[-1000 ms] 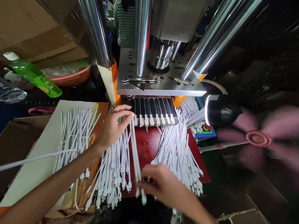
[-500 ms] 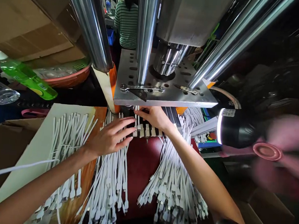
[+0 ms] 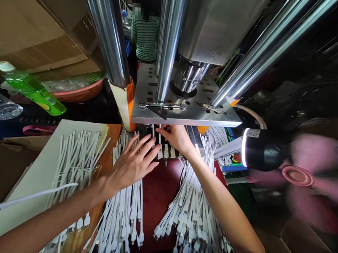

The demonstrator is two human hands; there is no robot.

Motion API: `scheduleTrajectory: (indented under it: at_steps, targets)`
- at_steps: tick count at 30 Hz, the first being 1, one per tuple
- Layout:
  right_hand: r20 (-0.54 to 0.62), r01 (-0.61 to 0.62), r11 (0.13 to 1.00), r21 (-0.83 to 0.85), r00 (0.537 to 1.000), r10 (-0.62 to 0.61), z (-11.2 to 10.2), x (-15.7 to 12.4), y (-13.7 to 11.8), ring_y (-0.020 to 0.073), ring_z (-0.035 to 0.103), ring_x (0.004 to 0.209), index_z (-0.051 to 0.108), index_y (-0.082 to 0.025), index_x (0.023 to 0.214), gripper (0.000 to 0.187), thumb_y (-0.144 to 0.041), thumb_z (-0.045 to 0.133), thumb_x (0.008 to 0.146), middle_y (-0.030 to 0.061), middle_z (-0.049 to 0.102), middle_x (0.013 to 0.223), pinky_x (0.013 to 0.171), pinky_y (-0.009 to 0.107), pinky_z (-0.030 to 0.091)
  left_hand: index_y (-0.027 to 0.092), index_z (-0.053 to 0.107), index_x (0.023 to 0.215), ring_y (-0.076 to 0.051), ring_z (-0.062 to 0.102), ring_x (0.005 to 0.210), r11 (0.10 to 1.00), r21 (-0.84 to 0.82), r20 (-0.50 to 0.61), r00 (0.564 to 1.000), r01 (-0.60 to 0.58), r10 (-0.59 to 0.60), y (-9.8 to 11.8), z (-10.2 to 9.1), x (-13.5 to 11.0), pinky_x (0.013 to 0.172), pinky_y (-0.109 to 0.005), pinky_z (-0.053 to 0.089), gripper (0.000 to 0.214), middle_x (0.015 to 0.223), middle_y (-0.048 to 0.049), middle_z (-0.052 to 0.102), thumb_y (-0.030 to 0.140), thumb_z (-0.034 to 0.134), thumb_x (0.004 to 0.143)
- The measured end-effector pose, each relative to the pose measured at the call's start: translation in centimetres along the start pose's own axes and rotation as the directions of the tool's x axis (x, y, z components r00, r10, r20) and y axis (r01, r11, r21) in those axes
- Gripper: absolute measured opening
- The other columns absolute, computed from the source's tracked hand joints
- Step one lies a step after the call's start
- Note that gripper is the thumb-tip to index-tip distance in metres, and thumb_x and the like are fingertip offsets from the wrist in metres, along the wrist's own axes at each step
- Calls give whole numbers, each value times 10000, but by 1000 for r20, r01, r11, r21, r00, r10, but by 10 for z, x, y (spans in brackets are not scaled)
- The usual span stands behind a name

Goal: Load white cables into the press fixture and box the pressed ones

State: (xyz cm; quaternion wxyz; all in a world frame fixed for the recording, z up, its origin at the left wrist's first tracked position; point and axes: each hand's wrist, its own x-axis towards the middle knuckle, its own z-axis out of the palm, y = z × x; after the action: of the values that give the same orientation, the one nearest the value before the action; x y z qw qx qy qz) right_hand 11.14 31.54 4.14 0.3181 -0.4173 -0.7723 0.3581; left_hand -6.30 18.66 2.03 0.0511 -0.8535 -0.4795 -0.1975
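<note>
My right hand [image 3: 179,139] reaches under the edge of the steel press plate [image 3: 186,122], its thumb and forefinger pinched on a thin white cable [image 3: 160,130]. The cable lies over a slotted fixture [image 3: 171,151], where pale connector ends sit in a row. My left hand [image 3: 138,161] is open, fingers spread, palm down at the fixture's left front edge; it holds nothing I can see. Beneath it hangs a bunch of white USB cables [image 3: 118,226]. A second bunch of white cables [image 3: 193,216] hangs to the right, under my right forearm. The cable's far end is hidden beneath the plate.
Steel columns [image 3: 109,35] rise around the press. A wrench [image 3: 162,105] lies on its plate. More white cables [image 3: 79,155] rest on a board at left, near a green bottle [image 3: 35,89]. At right are a lit lamp [image 3: 245,147] and a spinning pink fan [image 3: 297,175].
My left hand has drawn back slightly toward me and spread its fingers. My right hand stays by the fixture with its pinch on the cable. The whole view has shifted a little.
</note>
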Motion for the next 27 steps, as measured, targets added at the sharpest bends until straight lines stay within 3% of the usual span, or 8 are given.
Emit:
scheduleTrajectory:
  at_steps: [3,8,13,17,20,23,25,27]
  targets:
    - [-85,35,970,-239,995,-56,-6,-24,-13,161,603,743,696,-145,987,123,-234,611,974,47,667,871,759,294,519,136,595,1409,-423,473,1468,996,43,-1,996,84,-84,16,1,-1,1213,-675,324,418,1525,-241,564,296,532,1028]
    - [207,205,720,-663,975,-87,-10,-61,-38,241,627,949,671,-157,1340,429,-70,485,963,143,632,1107,866,363,548,10,495,1491,-428,386,1521,993,35,35,992,116,-117,21,-3,10,1257,-665,222,613,1579,-295,478,419,472,1034]
    - [151,85,644,-760,987,48,7,-16,-38,260,651,963,649,-143,1341,396,-67,469,997,187,684,1157,819,359,534,-16,527,1442,-434,561,1362,988,27,36,988,150,-151,-11,-3,45,1186,-674,297,536,1411,-309,630,317,372,1052]
    - [147,124,688,-715,989,-25,1,1,-33,238,658,992,676,-140,1249,347,-55,451,999,164,701,1164,842,328,498,28,614,1295,-377,702,1114,991,-1,72,988,135,-134,-37,-1,70,1038,-550,466,428,1136,-246,749,268,360,1047]
    - [91,114,708,-697,993,-70,-13,-47,-40,207,664,961,610,-122,1303,330,-116,431,1027,151,678,1203,803,294,482,92,574,1345,-320,681,1165,991,-24,29,991,132,-131,-33,-10,56,1021,-455,499,408,1210,-188,729,294,366,1057]
    - [-97,-140,673,-727,990,101,-24,-134,-42,193,636,687,635,-162,1008,257,-365,487,1063,71,682,845,604,290,406,146,660,1132,-313,683,1106,953,102,0,958,286,-287,-9,-25,2,913,-413,533,343,1167,-159,718,375,420,1047]
    - [-184,-308,534,-788,944,273,-25,-189,-36,193,580,553,588,-199,812,369,-497,542,1024,35,608,658,521,298,297,155,665,893,-302,711,820,860,279,181,856,428,-484,11,-31,-42,685,-385,515,387,904,-141,717,437,443,1037]
    - [-201,-395,457,-797,887,415,-22,-226,-26,187,554,514,552,-215,731,361,-439,548,1014,29,597,628,506,301,231,164,652,824,-283,705,733,835,306,373,749,457,-547,25,-33,-77,606,-350,460,349,823,-120,712,363,454,1032]
